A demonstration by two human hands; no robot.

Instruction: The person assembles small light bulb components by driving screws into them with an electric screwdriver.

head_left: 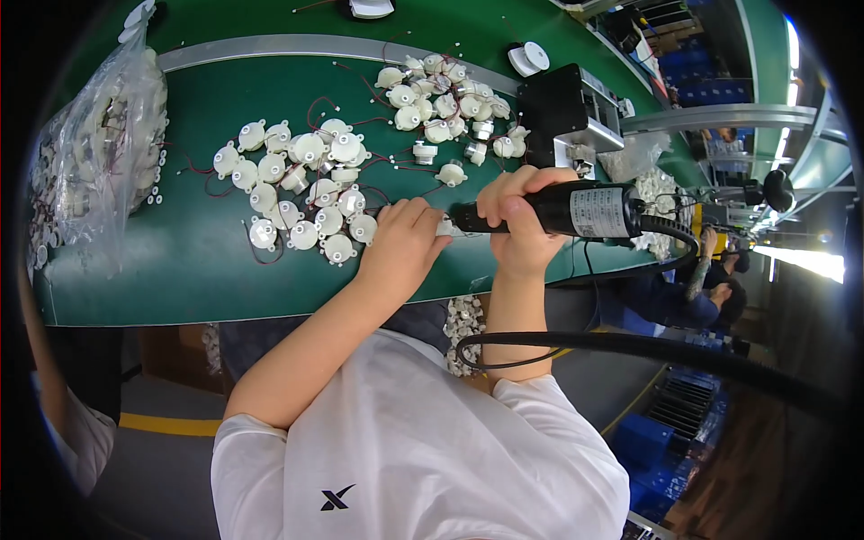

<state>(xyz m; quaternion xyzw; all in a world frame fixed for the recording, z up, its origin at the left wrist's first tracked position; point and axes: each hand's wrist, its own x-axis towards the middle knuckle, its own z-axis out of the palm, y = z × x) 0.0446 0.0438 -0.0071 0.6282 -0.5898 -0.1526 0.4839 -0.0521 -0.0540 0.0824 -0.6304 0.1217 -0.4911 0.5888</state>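
Note:
My right hand (526,216) is wrapped round a black electric screwdriver (562,207), held nearly level with its tip toward the left. A thick black cord (670,232) leaves its back end. My left hand (403,241) pinches a small white motor (447,227) close to the table's front edge, right at the screwdriver's tip. My fingers hide most of that motor, and the exact point of contact cannot be made out. Just beyond my left hand lies a group of round white motors (306,147) with thin red and dark wires.
A second heap of motors (441,106) lies farther back on the green table (207,279). A black box-shaped device (567,108) stands at the right. A clear plastic bag of parts (108,153) rests at the left. Another person's arm (700,270) shows at far right.

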